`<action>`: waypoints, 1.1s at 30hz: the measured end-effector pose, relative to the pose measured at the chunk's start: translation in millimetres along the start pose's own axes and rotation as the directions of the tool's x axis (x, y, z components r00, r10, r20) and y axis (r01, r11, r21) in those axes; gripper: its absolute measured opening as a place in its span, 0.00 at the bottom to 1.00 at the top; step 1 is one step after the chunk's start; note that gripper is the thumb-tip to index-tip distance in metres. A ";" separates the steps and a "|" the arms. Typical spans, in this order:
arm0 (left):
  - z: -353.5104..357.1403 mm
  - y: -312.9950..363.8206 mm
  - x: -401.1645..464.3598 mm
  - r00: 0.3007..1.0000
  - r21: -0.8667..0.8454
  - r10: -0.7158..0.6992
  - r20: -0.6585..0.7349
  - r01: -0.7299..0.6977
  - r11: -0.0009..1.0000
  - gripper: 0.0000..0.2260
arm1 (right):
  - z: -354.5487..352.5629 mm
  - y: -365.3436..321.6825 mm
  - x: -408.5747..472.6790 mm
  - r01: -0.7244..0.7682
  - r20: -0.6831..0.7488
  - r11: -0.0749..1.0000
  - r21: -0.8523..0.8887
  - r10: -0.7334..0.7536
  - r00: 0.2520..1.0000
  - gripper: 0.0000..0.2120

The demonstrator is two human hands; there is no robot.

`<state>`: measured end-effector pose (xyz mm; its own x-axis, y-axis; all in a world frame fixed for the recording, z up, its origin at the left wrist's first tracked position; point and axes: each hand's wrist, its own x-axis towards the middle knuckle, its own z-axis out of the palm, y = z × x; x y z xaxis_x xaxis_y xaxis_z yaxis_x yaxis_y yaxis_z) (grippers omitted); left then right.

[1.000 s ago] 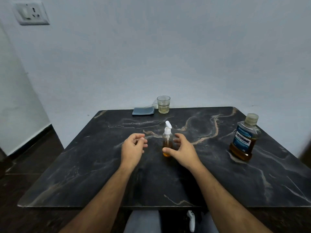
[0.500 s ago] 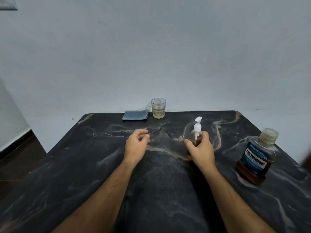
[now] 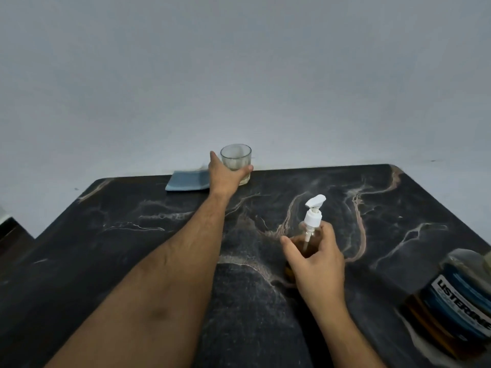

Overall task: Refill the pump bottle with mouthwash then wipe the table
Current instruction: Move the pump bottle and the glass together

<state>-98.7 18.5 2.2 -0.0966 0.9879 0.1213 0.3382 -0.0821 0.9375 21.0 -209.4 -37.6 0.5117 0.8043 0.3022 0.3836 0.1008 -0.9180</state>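
A small clear pump bottle (image 3: 311,229) with a white pump head and amber liquid stands on the black marble table (image 3: 119,256). My right hand (image 3: 316,261) is wrapped around its body. At the table's far edge stands a clear glass (image 3: 236,158) with a little pale liquid; my left hand (image 3: 225,176) is stretched out and closed around its lower part. A folded blue cloth (image 3: 186,180) lies just left of the glass. The Listerine mouthwash bottle (image 3: 459,298), capped and holding amber liquid, stands at the right edge, partly cut off.
A plain pale wall rises directly behind the table's far edge. Dark floor shows past the table's left side.
My left hand has reached forward from the table's middle and closed on the glass. My right hand keeps its hold on the pump bottle. The camera has come closer and tipped down.
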 end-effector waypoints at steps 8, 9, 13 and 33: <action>33.8 -21.9 31.8 0.996 -0.072 -0.024 -0.085 0.018 0.997 0.44 | 4.7 2.9 -0.8 0.011 -0.011 0.996 -0.085 -0.012 1.000 0.16; 34.6 -22.2 34.0 0.995 -0.082 -0.030 -0.092 0.023 0.996 0.42 | 5.1 3.1 -1.0 0.014 -0.011 0.995 -0.094 -0.015 1.000 0.16; 33.2 -21.7 28.7 0.995 -0.069 -0.024 -0.100 0.017 0.997 0.40 | 6.0 2.6 -0.9 0.023 -0.007 0.992 -0.124 -0.024 1.000 0.17; -97.6 -25.0 -193.7 0.982 -0.059 0.107 0.156 -0.098 0.993 0.41 | -31.8 -31.7 -52.8 -0.024 0.084 0.999 0.035 0.021 0.996 0.19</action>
<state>-179.8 -183.7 -12.9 0.0874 0.9819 0.1681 0.2907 -0.1865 0.9385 6.3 -273.7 -16.3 0.4533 0.8527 0.2598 0.3439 0.1016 -0.9335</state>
